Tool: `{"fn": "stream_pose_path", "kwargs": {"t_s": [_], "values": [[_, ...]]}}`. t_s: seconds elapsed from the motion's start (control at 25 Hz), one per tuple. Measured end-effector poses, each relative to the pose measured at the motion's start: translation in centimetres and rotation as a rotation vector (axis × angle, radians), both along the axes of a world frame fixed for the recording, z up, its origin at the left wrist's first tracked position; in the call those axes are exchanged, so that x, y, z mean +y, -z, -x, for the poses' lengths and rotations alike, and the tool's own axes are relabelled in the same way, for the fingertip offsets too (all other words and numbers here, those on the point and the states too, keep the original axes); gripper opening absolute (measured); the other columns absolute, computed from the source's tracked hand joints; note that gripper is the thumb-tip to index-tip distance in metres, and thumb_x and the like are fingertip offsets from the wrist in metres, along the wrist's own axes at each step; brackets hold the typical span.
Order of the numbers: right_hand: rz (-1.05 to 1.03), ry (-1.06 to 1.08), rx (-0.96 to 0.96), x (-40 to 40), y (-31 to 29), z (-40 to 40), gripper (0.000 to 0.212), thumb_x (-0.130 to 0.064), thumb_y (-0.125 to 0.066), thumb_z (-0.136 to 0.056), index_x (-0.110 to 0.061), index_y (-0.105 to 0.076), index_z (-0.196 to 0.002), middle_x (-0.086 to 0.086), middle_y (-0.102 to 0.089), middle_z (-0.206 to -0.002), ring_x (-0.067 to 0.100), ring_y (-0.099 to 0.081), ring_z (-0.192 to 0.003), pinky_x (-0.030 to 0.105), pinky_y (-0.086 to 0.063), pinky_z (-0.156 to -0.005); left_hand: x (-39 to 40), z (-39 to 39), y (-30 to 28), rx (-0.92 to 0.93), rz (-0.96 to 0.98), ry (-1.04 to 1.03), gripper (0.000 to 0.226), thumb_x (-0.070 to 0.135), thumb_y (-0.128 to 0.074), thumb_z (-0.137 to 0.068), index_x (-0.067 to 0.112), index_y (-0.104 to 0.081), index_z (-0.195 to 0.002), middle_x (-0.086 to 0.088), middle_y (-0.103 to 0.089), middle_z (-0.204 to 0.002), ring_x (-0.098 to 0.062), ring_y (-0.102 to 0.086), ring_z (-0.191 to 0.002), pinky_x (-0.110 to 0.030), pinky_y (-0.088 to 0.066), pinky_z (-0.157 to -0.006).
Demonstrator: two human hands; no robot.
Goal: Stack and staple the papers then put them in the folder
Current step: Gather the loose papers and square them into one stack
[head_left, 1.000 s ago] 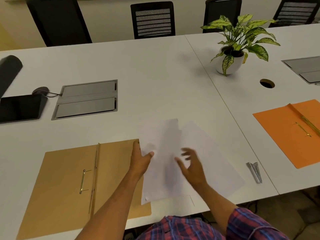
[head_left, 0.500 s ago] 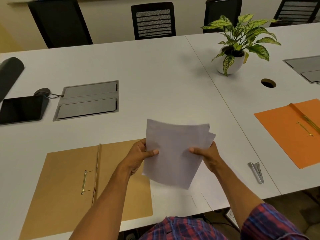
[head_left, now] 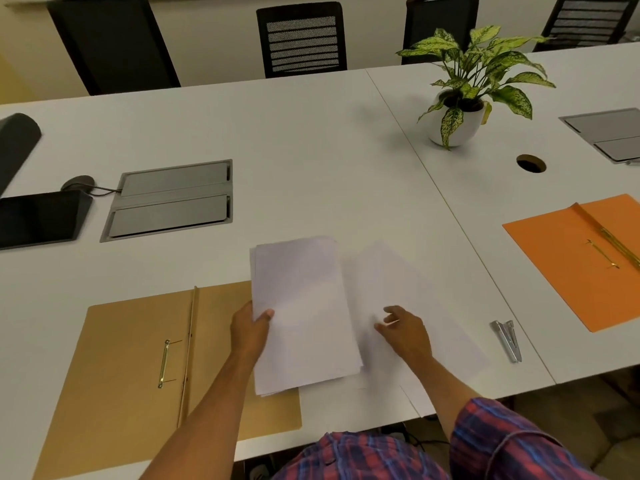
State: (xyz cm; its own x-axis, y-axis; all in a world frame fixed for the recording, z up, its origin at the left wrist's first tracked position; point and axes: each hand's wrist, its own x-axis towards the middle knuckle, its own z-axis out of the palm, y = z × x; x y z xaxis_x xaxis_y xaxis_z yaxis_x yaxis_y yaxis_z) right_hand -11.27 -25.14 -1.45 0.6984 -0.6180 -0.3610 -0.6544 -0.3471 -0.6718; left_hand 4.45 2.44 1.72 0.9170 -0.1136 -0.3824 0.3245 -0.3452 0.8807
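papers (head_left: 304, 317) in our left hand (head_left: 250, 329), near the front edge of the table (head_left: 311, 161).
our left thumb pinches the stack's left edge, overlapping the open tan folder (head_left: 131, 368); our right hand (head_left: 403, 329), fingers loose, rests on a loose sheet (head_left: 408, 289). the stapler (head_left: 507, 339) lies near the table's front right corner.

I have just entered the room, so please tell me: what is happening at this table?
A person is gathering white papers. The left hand holds a stack of papers by its edge; the right hand reaches onto a loose sheet beside it. The stapler lies untouched, and the open brown folder holds no papers yet.
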Motion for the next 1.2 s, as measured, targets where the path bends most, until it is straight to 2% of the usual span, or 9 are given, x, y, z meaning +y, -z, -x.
{"fn": "stream_pose_path", "kwargs": {"t_s": [0.08,0.16,0.28,0.36,0.52,0.68,1.04,1.2], "values": [[0.190,-0.200,0.228,0.3,0.7,0.4,0.062,-0.038,-0.070,-0.092,-0.020,-0.048,-0.147,0.002,-0.058,-0.145,0.021,-0.058,-0.127,0.036,-0.048,-0.106,0.9,-0.4,0.9,0.002,-0.115,-0.022,0.036,0.011,-0.065,-0.094,0.009,-0.062,-0.129,-0.009,-0.069,-0.115,-0.025,-0.064,-0.096,-0.029,-0.050,-0.081],[0.272,-0.389,0.312,0.7,0.9,0.1,0.080,-0.042,-0.069,-0.090,-0.019,-0.032,-0.157,0.002,-0.039,-0.161,0.023,-0.045,-0.141,0.036,-0.042,-0.113,1.6,-0.3,1.7,0.017,-0.221,-0.027,0.036,0.008,-0.064,-0.093,0.008,-0.061,-0.129,-0.012,-0.068,-0.120,-0.022,-0.060,-0.093,-0.029,-0.048,-0.081],[0.348,-0.635,0.365,1.8,1.1,-0.8,0.104,-0.054,-0.073,-0.082,-0.018,-0.017,-0.161,0.002,-0.018,-0.169,0.023,-0.032,-0.150,0.038,-0.038,-0.117,2.0,0.4,2.7,0.032,-0.331,0.000,0.034,0.005,-0.062,-0.093,0.005,-0.061,-0.127,-0.017,-0.067,-0.122,-0.022,-0.057,-0.090,-0.029,-0.048,-0.079],[0.432,-0.763,0.401,2.8,1.3,-1.0,0.112,-0.063,-0.071,-0.077,-0.016,-0.014,-0.161,0.006,-0.014,-0.170,0.025,-0.028,-0.152,0.042,-0.040,-0.115,2.0,0.8,3.0,0.039,-0.360,0.012,0.034,0.005,-0.061,-0.093,0.004,-0.059,-0.127,-0.018,-0.067,-0.122,-0.022,-0.056,-0.091,-0.030,-0.049,-0.080],[0.610,-0.875,0.415,3.9,2.0,-1.0,0.090,-0.060,-0.055,-0.090,-0.010,-0.020,-0.157,0.019,-0.019,-0.166,0.036,-0.034,-0.146,0.047,-0.050,-0.104,1.7,1.3,2.8,0.055,-0.351,0.023,0.042,0.005,-0.061,-0.093,0.006,-0.051,-0.134,-0.018,-0.063,-0.128,-0.031,-0.061,-0.104,-0.034,-0.051,-0.086],[0.647,-0.941,0.459,4.9,3.6,-0.3,0.076,-0.047,-0.035,-0.103,-0.006,-0.007,-0.160,0.032,-0.011,-0.164,0.047,-0.021,-0.151,0.050,-0.043,-0.112,1.6,1.5,2.3,0.073,-0.276,0.037,0.063,0.008,-0.065,-0.092,0.014,-0.034,-0.147,-0.013,-0.058,-0.136,-0.033,-0.060,-0.117,-0.033,-0.049,-0.086],[0.675,-0.947,0.464,5.2,4.5,-0.6,0.069,-0.038,-0.032,-0.106,-0.004,-0.005,-0.160,0.036,-0.013,-0.162,0.050,-0.021,-0.150,0.050,-0.045,-0.111,2.7,0.9,2.3,0.097,-0.278,0.082,0.070,0.012,-0.070,-0.090,0.014,-0.032,-0.149,-0.012,-0.056,-0.140,-0.032,-0.057,-0.122,-0.033,-0.047,-0.090],[0.707,-1.008,0.506,5.8,4.2,-0.6,0.065,-0.016,-0.035,-0.107,0.002,0.001,-0.158,0.043,-0.012,-0.159,0.056,-0.024,-0.146,0.052,-0.051,-0.105,3.0,1.1,2.3,0.103,-0.271,0.075,0.073,0.012,-0.071,-0.089,0.015,-0.030,-0.149,-0.013,-0.055,-0.142,-0.033,-0.057,-0.123,-0.039,-0.049,-0.095]]}}
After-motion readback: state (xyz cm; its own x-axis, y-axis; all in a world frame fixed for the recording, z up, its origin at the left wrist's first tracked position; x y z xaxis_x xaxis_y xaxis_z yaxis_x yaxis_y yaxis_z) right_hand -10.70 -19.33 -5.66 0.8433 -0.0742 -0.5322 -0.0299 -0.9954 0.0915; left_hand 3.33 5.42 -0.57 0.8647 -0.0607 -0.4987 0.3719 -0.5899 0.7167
